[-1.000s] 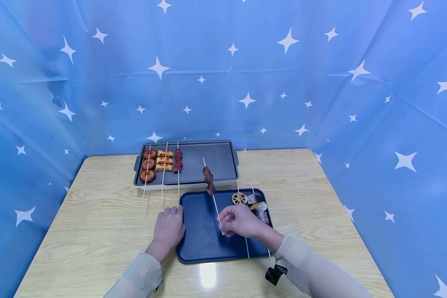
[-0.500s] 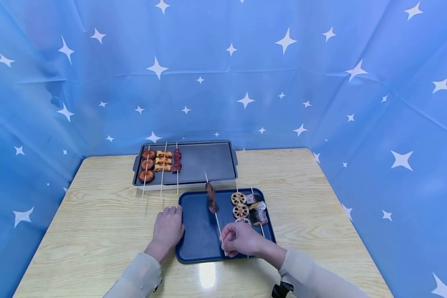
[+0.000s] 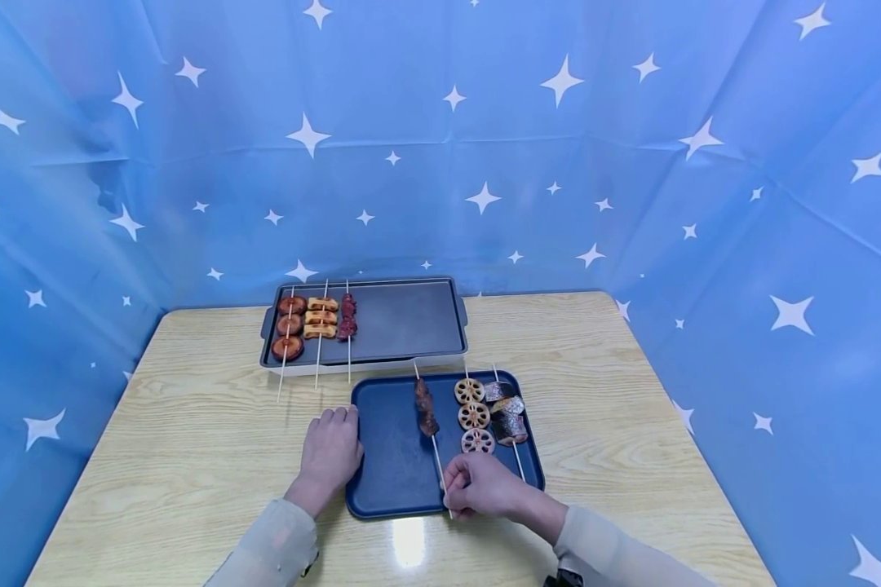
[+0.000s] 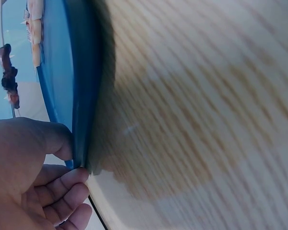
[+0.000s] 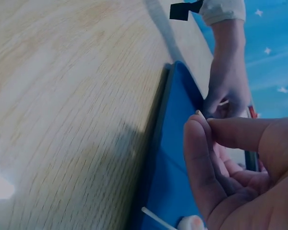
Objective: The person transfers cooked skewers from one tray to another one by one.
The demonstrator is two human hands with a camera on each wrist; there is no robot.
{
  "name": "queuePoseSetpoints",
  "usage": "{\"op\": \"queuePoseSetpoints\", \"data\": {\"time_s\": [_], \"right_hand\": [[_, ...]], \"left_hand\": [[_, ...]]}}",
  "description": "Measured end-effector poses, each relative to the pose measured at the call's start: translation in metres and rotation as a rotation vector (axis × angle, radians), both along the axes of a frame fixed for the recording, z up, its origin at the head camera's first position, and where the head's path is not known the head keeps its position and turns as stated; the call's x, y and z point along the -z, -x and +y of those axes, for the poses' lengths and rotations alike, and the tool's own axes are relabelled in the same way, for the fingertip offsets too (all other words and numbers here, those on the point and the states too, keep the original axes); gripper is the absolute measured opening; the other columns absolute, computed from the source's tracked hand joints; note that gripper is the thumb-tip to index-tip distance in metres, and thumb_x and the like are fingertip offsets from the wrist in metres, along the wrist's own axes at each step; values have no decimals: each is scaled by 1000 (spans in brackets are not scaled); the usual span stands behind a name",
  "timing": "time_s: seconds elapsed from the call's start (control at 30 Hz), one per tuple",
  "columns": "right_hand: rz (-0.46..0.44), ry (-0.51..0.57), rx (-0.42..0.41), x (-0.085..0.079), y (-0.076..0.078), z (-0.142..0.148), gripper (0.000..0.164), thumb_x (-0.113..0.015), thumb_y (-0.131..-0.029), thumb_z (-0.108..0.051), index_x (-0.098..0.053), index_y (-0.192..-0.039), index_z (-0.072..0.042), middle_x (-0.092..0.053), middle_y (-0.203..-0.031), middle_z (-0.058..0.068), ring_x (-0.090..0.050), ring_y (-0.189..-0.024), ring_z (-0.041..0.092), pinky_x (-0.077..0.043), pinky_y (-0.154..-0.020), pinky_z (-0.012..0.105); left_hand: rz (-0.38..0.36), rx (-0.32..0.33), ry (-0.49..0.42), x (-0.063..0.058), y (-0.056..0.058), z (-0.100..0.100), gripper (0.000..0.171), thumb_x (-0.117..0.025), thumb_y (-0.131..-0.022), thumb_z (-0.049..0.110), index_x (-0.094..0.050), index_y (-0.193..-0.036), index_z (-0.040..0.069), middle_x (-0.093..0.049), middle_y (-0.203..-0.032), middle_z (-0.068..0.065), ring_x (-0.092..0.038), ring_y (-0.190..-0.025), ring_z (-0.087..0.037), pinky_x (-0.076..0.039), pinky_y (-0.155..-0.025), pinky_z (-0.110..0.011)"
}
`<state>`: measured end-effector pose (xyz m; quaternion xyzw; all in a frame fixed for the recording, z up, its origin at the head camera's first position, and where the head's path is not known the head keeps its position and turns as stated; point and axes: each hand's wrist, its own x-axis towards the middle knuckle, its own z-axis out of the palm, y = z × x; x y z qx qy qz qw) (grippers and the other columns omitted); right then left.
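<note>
My right hand (image 3: 480, 486) pinches the lower end of the stick of a brown meat skewer (image 3: 425, 408) between thumb and fingers. The skewer is over the blue tray (image 3: 385, 456), its tip reaching past the far rim; whether it touches the tray I cannot tell. At the tray's left side, my left hand (image 3: 330, 448) grips the rim, thumb and fingers meeting at the edge in the left wrist view. On the tray's right part lie a lotus root skewer (image 3: 474, 417) and a skewer of dark-skinned fish pieces (image 3: 509, 425). The right hand covers part of the lotus stick.
Behind the tray stands a dark grill pan (image 3: 411, 319). On its left side lie a skewer of round brown slices (image 3: 289, 325), a yellow-piece skewer (image 3: 320, 318) and a dark red meat skewer (image 3: 348, 316), sticks overhanging the front. A star-patterned blue curtain (image 3: 411, 179) borders the wooden table (image 3: 191, 408).
My right hand has drawn the meat skewer toward me and lowered it from near the grill pan to the tray. The lotus slices have come into view. My left hand stays at the rim.
</note>
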<state>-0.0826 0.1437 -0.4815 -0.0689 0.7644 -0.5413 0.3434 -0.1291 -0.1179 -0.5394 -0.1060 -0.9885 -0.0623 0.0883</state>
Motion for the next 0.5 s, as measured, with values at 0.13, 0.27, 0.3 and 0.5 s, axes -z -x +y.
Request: {"op": "queuePoseSetpoints", "data": {"time_s": [0.13, 0.27, 0.3, 0.5], "right_hand": [[-4, -11, 22, 4, 0, 2, 11, -64, -81, 6, -59, -90, 7, -62, -69, 3, -62, -60, 13, -59, -60, 34], [-6, -26, 27, 5, -1, 3, 12, -65, -81, 6, -59, -91, 7, -63, -70, 4, -63, -60, 13, -59, -61, 35], [-6, -29, 31, 6, -1, 4, 12, -65, -81, 6, -59, -91, 7, -63, -70, 5, -63, -59, 13, -59, -61, 35], [11, -47, 74, 6, -2, 6, 11, -66, -80, 6, -59, -89, 7, -63, -69, 5, -62, -57, 12, -59, -58, 33]], "left_hand": [[16, 4, -7, 1, 0, 0, 43, -69, -76, 16, -66, -114, -2, -69, -101, -16, -63, -92, -34, -51, -74, -47], [24, 3, -17, 1, 0, 1, 43, -69, -75, 15, -66, -114, -2, -69, -101, -17, -63, -91, -34, -51, -74, -47], [25, 3, -18, 1, 0, 0, 43, -70, -75, 15, -66, -114, -2, -69, -101, -17, -63, -91, -34, -51, -74, -47], [21, 6, -11, 1, 0, 0, 44, -70, -75, 15, -66, -115, -2, -69, -101, -17, -63, -91, -34, -51, -74, -47]]}}
